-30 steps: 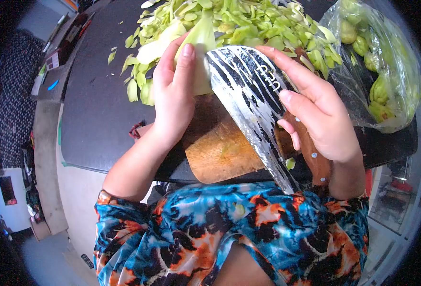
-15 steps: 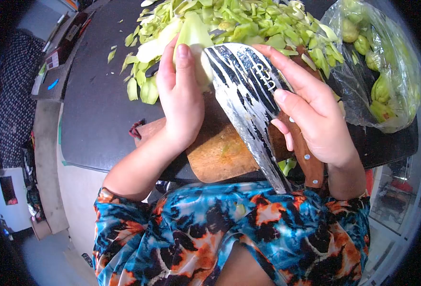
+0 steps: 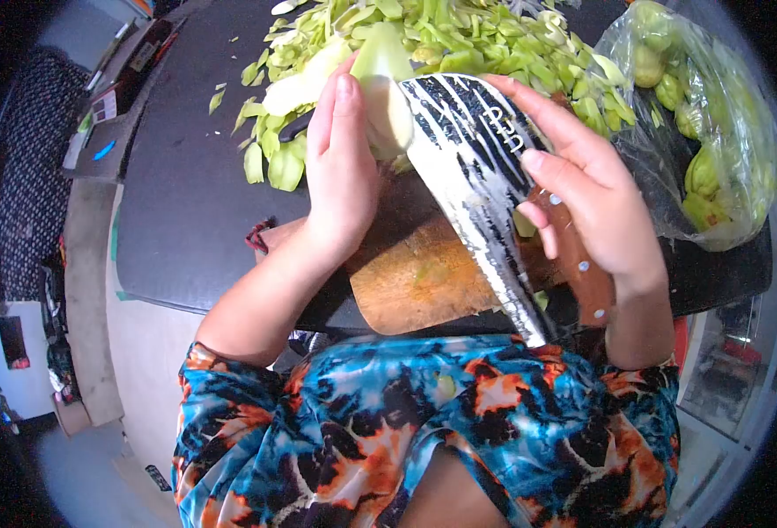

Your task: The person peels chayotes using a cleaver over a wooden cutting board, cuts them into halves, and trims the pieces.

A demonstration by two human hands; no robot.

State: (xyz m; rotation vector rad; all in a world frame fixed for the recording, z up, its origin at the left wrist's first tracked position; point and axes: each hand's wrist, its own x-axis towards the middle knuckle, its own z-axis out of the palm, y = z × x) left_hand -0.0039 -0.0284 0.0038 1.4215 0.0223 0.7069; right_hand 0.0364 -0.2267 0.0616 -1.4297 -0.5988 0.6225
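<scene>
My left hand point(image 3: 344, 167) is closed round a pale, cut chayote point(image 3: 381, 79), its narrow end pointing away from me. A broad cleaver point(image 3: 472, 167) with a wet, streaked black-and-white blade lies against the chayote's right side. The brown riveted wooden handle point(image 3: 582, 273) is under the palm of my right hand point(image 3: 595, 194), whose thumb and forefinger press on the blade. Below both hands is a wooden cutting board point(image 3: 415, 290). Sliced chayote point(image 3: 485, 44) is heaped just beyond my hands, and a dark handle point(image 3: 294, 126) pokes out beside my left fingers.
To the right, a clear plastic bag point(image 3: 749, 176) holds several whole green chayotes point(image 3: 703, 172). The dark table point(image 3: 186, 202) extends to the left, with a few stray slices near the heap. A red cord point(image 3: 259, 234) hangs from the board's left end.
Both hands, with the chayote and cleaver, appear slightly farther right in view. The blade has tilted a little, and a small pale piece now shows between the blade and my right fingers.
</scene>
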